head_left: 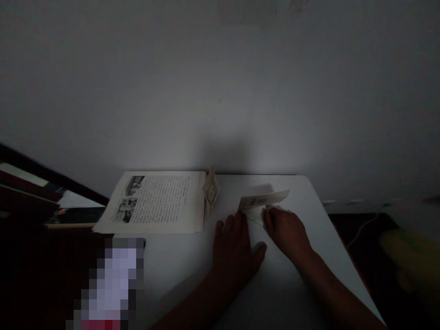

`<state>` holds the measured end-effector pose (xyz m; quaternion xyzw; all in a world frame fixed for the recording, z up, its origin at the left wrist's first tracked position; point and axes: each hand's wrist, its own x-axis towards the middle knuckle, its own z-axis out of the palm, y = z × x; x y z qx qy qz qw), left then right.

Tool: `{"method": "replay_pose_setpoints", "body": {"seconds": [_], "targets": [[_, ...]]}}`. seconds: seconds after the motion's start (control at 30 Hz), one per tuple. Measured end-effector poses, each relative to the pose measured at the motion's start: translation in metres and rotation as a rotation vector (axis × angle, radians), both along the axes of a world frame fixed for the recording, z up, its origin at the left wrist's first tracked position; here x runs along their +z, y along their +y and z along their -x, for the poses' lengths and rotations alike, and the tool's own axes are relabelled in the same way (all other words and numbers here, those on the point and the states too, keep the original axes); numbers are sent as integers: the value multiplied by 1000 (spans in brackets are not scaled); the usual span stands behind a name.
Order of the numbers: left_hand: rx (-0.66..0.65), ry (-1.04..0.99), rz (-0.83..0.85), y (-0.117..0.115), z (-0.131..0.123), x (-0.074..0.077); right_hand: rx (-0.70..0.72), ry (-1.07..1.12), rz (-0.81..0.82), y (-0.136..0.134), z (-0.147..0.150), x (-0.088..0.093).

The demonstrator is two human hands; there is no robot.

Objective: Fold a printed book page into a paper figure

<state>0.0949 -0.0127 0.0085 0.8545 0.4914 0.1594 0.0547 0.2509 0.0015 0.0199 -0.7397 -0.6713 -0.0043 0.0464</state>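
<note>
A partly folded sheet of printed paper (264,200) lies on the white table (268,293), one flap standing up from it. My right hand (287,229) has its fingers closed on the near right part of this paper. My left hand (235,250) rests palm down on the table, fingertips at the paper's left corner and thumb spread to the right. Left of the paper, a small folded paper shape (211,190) stands beside a stack of printed pages (161,201).
A blurred-out, pixelated object (112,279) is at the table's front left. The wall (220,91) rises behind the table. Dark shelving with books (79,215) is at the left. A cable (364,224) and a blurry yellowish object (409,256) are at the right.
</note>
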Motion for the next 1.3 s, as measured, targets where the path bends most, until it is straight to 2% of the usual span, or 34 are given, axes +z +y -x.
{"method": "replay_pose_setpoints", "body": {"seconds": [0.7, 1.0, 1.3], "targets": [[-27, 31, -64, -2, -3, -2, 5, 7, -11, 0, 1, 1], [-7, 26, 3, -6, -2, -4, -18, 41, -21, -4, 1, 1], [-14, 27, 35, -3, 0, -2, -90, 169, 93, -5, -14, 5]]}}
